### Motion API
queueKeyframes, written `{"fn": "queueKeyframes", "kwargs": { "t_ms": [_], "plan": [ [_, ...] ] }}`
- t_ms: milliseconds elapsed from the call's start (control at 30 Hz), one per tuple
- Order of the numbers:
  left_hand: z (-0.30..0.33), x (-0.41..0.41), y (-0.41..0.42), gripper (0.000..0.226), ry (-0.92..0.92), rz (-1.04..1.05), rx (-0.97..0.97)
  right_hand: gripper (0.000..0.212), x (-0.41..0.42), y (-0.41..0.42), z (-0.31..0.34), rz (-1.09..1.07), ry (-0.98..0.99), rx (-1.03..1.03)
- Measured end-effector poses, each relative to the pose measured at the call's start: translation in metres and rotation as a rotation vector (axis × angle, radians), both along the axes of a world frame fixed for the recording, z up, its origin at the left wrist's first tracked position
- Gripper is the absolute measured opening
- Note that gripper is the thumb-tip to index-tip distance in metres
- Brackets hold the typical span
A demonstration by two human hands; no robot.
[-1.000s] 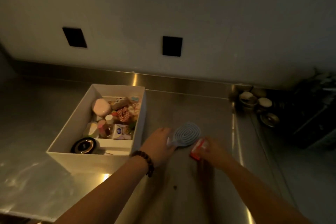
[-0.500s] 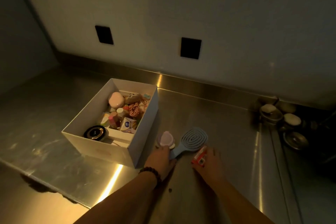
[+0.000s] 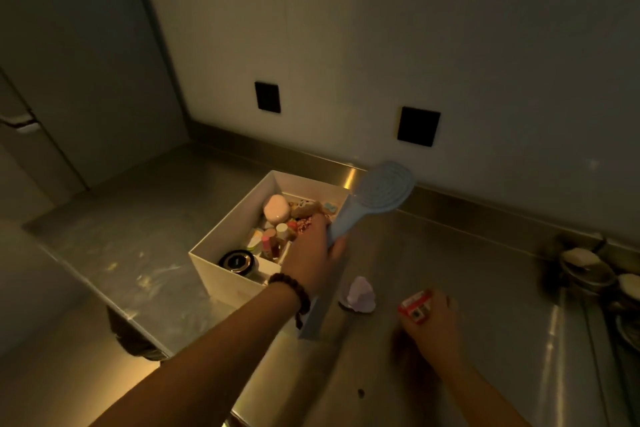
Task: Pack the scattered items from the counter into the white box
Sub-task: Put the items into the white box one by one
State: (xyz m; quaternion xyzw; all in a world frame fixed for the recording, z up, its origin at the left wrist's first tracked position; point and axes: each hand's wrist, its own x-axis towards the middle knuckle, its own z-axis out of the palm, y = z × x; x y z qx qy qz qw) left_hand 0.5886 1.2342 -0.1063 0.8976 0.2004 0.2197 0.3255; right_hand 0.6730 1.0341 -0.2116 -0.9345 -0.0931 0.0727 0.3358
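Landmark: white box (image 3: 221,269), open-topped, on the steel counter (image 3: 450,270).

My left hand (image 3: 313,258) is over the box's right side, fingers wrapped round the handle of the blue hairbrush (image 3: 372,199). Brush is lifted off the counter; its oval head points up and away, above the box's far right corner.

My right hand (image 3: 433,321) is low on the counter, well right of the box, fingers curled round a small red-and-white packet (image 3: 415,305) that shows at the fingertips.

A pale lilac item (image 3: 358,295) lies on the counter just right of the box, between my two hands, untouched. Kind: cannot tell.

Inside the box: pink rounded case (image 3: 277,208) toward the far wall, round black-and-gold tin (image 3: 237,261) at the near wall, a mix of small colourful pieces between them.

Beaded bracelet (image 3: 294,289) on my left wrist.
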Motion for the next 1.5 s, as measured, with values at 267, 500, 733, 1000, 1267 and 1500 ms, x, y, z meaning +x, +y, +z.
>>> {"fn": "queueKeyframes", "kwargs": {
  "t_ms": [267,500,733,1000,1267,1500],
  "plan": [
    [-0.002,-0.02,0.1,0.032,0.262,0.196,-0.138,0.066,-0.003,0.06,0.034,0.045,-0.044,0.29],
    [-0.026,-0.005,0.12,0.033,0.616,-0.054,-0.042,0.064,-0.008,0.112,0.059,0.092,-0.144,0.315],
    [-0.029,0.003,0.165,0.036,0.627,-0.326,0.297,0.071,-0.019,0.163,0.078,0.576,-0.197,0.081],
    [-0.045,-0.015,0.239,0.07,0.305,-0.195,0.381,0.069,-0.024,0.202,0.093,0.934,-0.265,-0.587],
    [-0.065,-0.02,0.245,0.097,0.325,-0.242,0.036,0.065,-0.034,0.22,0.082,1.122,-0.358,-0.769],
    [-0.069,-0.018,0.247,0.099,0.352,-0.231,0.011,0.083,-0.031,0.223,0.089,1.174,-0.225,-0.678]
  ]
}}
